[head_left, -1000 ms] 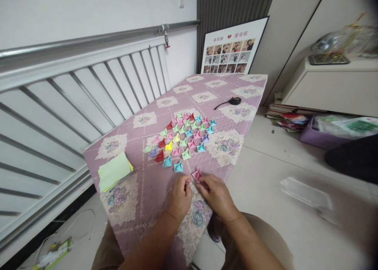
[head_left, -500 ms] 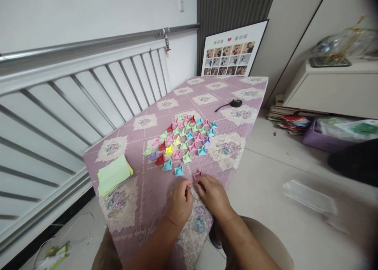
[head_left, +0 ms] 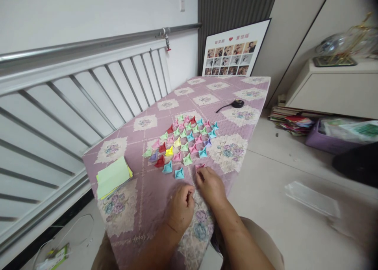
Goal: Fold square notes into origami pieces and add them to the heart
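My right hand (head_left: 211, 185) has its fingers closed on a pink folded paper piece (head_left: 200, 167), close to the tablecloth and partly hidden by the fingers. To its left, my left hand (head_left: 182, 207) is curled above the cloth; its fingertips are turned inward, and I cannot make out whether anything is in them. Just beyond the hands sits a blue folded paper piece (head_left: 179, 173), with another blue one (head_left: 167, 167) beside it. Farther up, several small folded papers in red, green, pink, yellow, purple and blue stand in slanting rows, such as a green one (head_left: 187, 159).
A stack of green and yellow paper sheets (head_left: 113, 177) lies at the table's left edge. A black tape measure (head_left: 237, 103) rests near the right edge of the floral tablecloth (head_left: 153, 199). White railings (head_left: 88, 96) border the left side; a photo board (head_left: 233, 51) leans behind.
My right hand has moved slightly forward with the pink folded paper, toward the rows. My left hand has drawn back a little, widening the space between the two.
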Tool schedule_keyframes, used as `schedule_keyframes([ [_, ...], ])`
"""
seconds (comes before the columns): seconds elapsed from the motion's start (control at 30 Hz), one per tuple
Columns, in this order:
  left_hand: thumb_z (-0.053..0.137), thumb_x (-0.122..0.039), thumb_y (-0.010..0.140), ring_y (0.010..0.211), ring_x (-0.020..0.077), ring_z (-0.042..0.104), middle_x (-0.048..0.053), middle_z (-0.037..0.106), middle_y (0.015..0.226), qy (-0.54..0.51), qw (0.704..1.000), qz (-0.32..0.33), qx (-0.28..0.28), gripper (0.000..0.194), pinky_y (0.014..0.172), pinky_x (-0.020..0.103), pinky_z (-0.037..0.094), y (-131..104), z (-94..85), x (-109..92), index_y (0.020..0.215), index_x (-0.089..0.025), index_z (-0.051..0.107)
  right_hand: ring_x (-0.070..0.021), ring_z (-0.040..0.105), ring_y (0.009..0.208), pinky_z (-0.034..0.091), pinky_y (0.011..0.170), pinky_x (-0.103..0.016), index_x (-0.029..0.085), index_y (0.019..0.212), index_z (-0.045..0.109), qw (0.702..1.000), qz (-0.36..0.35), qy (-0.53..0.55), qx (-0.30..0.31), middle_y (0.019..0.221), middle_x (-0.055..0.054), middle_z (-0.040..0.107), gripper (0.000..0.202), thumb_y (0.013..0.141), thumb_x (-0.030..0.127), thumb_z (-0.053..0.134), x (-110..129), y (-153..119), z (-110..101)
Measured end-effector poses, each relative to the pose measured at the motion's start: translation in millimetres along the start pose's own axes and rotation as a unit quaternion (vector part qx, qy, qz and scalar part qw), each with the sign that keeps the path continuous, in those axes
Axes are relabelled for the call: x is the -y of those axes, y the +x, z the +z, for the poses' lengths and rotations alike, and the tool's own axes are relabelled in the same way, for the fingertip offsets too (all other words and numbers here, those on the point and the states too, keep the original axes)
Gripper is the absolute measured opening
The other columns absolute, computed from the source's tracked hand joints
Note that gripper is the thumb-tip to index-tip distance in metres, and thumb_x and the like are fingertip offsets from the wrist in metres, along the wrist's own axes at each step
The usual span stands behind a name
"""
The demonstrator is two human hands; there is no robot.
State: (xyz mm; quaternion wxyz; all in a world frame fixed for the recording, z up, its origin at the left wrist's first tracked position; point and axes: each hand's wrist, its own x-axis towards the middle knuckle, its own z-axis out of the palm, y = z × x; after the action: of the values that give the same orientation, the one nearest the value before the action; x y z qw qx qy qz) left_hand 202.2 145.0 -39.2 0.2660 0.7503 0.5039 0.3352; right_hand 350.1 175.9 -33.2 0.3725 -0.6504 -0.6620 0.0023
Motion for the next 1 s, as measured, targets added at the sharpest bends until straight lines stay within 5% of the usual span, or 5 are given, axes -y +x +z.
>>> schedule_keyframes([
  [1.0,0.045,-0.005,0.076,0.09,0.0173,0.059,0.003,0.065,0.093,-0.005,1.0,-0.002,0.006,0.029,0.085,0.033,0.048,1.0,-3.2,-5.1,0.094,-0.022,0.06,-0.0161,0.057,0.075,0.04,0.068,-0.025,0.019,0.089,0.062,1.0,0.025,0.014,0.01,0.084,-0.006,0.063,0.016,0.088,0.023,0.047,-0.3,14.3,7.1],
])
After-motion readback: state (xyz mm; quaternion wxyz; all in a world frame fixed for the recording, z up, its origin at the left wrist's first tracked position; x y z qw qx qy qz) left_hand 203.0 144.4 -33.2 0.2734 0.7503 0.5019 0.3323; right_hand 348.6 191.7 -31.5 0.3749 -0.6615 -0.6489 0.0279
